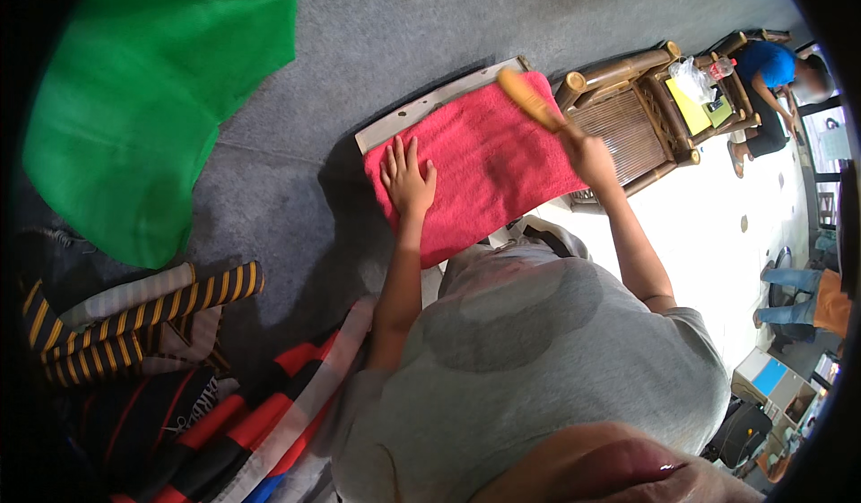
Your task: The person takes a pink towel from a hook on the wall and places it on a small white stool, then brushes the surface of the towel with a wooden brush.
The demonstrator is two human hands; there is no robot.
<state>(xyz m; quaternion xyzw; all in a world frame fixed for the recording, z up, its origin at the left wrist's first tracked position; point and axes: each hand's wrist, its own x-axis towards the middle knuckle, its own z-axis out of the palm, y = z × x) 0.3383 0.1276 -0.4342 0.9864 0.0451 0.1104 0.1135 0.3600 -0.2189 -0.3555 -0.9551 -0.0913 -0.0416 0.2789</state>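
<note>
A red terry towel (471, 160) lies before me over a flat pale support, whose worn white edge (430, 105) shows along the far side. My left hand (409, 183) rests palm down on the towel's left part, fingers spread, holding nothing. In my right hand (593, 161) is a yellowish-brown wooden-looking brush or paddle (528, 98), gripped by its narrow end. Its broad end points up and left over the towel's far right corner. Motion blurs it, and I cannot tell whether it touches the cloth. Its underside is hidden.
Green fabric (155, 106) hangs or lies at upper left. Striped fabric rolls (168, 308) and red-and-black cloth (249, 429) lie at lower left. A bamboo chair (622, 136) stands close on the right. Beyond it are a seated person (770, 72) and another person (807, 294).
</note>
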